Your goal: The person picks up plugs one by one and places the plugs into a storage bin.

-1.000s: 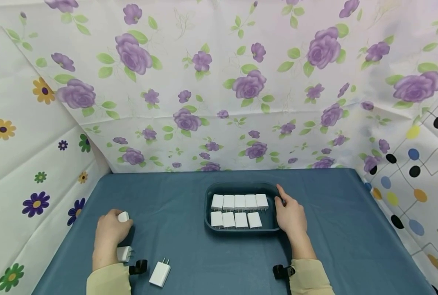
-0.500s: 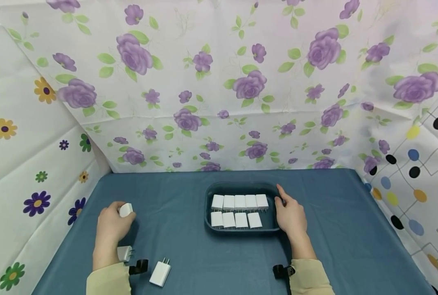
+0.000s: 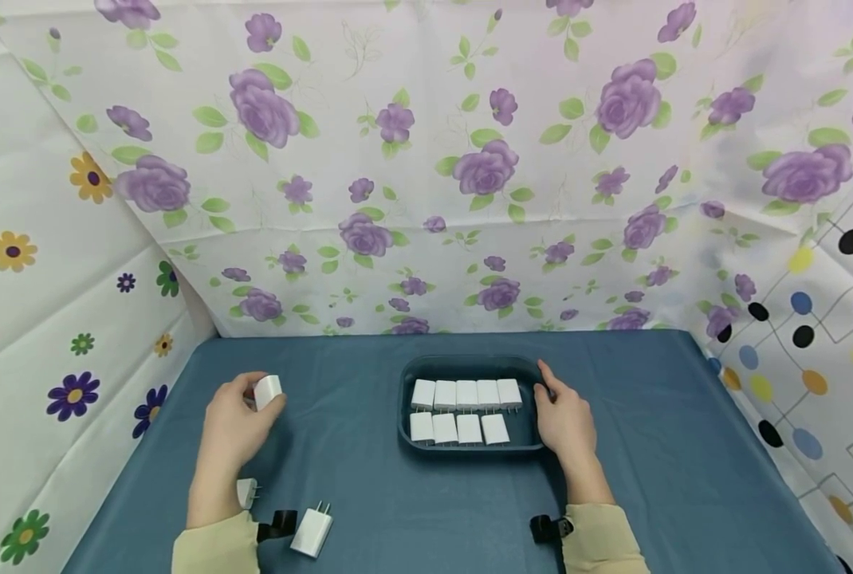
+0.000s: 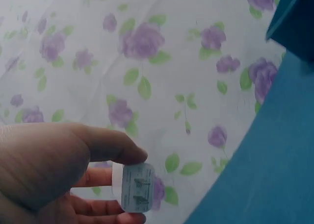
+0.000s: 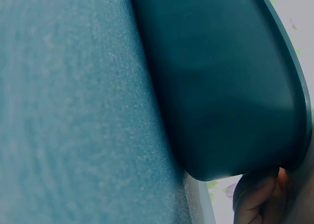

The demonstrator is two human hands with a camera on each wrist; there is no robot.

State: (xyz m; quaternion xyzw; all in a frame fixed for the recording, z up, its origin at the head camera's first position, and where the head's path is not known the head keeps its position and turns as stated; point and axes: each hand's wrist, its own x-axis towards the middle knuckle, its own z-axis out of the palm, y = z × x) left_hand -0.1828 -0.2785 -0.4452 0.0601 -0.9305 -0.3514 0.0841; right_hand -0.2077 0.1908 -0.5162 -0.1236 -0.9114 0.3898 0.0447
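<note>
My left hand (image 3: pixel 236 422) pinches a white charger plug (image 3: pixel 267 390) between thumb and fingers, raised above the table's left side. In the left wrist view, the printed end and two prongs of that charger plug (image 4: pixel 139 188) face the camera. My right hand (image 3: pixel 567 422) holds the right end of a dark blue tray (image 3: pixel 469 451), thumb at the rim. Curled fingers (image 5: pixel 257 194) lie against the tray's outer wall (image 5: pixel 230 111) in the right wrist view. Inside the tray stand two rows of white charger plugs (image 3: pixel 446 428), with a gap at the front row's right end.
On the table, one charger plug (image 3: pixel 312 532) lies near the left sleeve. Another charger plug (image 3: pixel 246 493) is partly hidden behind the left wrist. The blue tablecloth (image 3: pixel 369 510) covers the table, and a flowered curtain (image 3: pixel 426 159) hangs behind it.
My left hand has lifted the charger plug off the table and moved up and to the right with it. The right hand and the tray stay in place.
</note>
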